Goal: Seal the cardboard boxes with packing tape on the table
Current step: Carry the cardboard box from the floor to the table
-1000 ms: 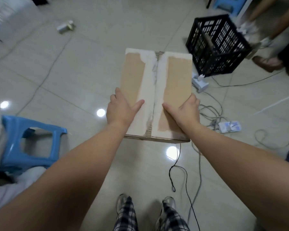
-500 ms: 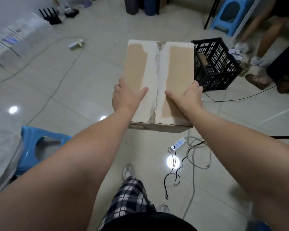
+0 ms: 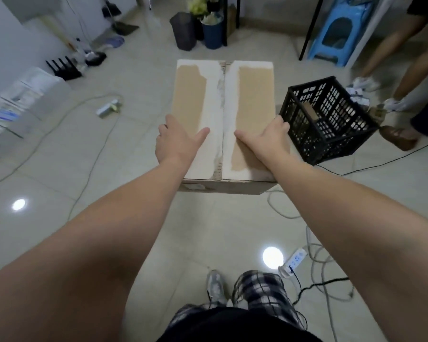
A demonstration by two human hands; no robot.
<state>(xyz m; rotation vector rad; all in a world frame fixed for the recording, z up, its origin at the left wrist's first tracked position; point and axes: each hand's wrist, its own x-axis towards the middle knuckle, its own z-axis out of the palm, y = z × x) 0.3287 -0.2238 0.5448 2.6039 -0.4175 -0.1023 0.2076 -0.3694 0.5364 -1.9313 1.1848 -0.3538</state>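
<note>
Carried forward over the last second, the cardboard box (image 3: 255,95) hung just left of the black crate (image 3: 331,119) rather than short of it, likely bound for a table not in view, its seam untaped, with left hand (image 3: 177,141) and right hand (image 3: 266,141) gripping its near sides, thumbs splayed flat across the flaps.

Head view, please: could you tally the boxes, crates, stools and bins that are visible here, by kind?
Cardboard box: 1
Black crate: 1
Blue stool: 1
Bins: 2
Total: 5
</note>
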